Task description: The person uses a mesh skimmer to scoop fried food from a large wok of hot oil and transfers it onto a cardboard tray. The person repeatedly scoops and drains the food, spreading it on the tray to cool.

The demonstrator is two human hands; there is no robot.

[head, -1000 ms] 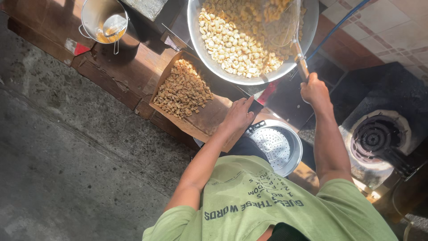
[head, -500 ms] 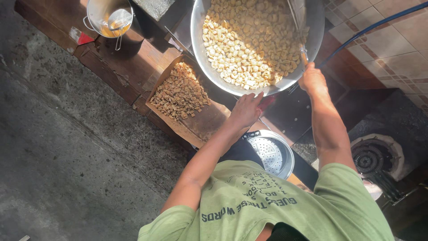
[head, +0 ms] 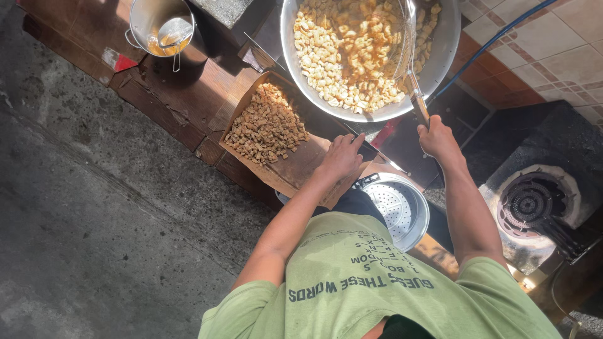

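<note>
A wide round metal wok (head: 440, 69) full of pale fried pieces (head: 342, 53) sits at the top, a wire skimmer (head: 402, 44) resting in it. Just left and below lies a flat brown cardboard tray (head: 301, 164) of browned chunks (head: 267, 125). A perforated round steel steamer tray (head: 396, 207) lies below the wok, a round gas burner (head: 531, 204) to its right, a small steel pot (head: 160, 28) at the upper left

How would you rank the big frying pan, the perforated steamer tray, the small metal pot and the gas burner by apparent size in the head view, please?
1. Frying pan, clearly largest.
2. Steamer tray.
3. Gas burner and small metal pot: they look alike, and the pot is cut off at the top, so I will not rank them.
</note>
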